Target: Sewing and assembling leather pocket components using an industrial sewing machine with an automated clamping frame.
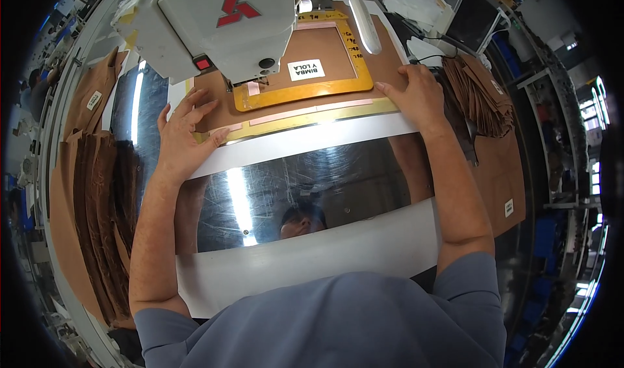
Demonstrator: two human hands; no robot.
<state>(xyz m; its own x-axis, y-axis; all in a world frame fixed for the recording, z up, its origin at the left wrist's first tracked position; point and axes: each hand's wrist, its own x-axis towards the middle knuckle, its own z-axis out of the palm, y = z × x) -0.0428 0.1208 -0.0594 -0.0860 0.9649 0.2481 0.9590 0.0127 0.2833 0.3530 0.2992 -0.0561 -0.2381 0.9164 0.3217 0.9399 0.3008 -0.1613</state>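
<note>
A brown leather-like panel [385, 69] lies under the head of an industrial sewing machine [227, 36]. On top of it sits a yellow template frame [325, 96], with a white printed label [305, 69] inside its opening. Along the panel's near side runs a yellow strip [351, 110] with pink tape on it. My left hand [185, 134] rests at the panel's left near corner, fingers spread and thumb on the strip's end. At the right edge, my right hand [419, 98] touches the panel, its thumb stretched toward the frame's corner. Both palms hide part of the edges.
A shiny metal plate [312, 186] lies between my forearms, with a white sheet along its far side. Brown pieces are stacked at the left [97, 218], and a folded brown stack [478, 95] stands at the right. A monitor [478, 17] is at the back right.
</note>
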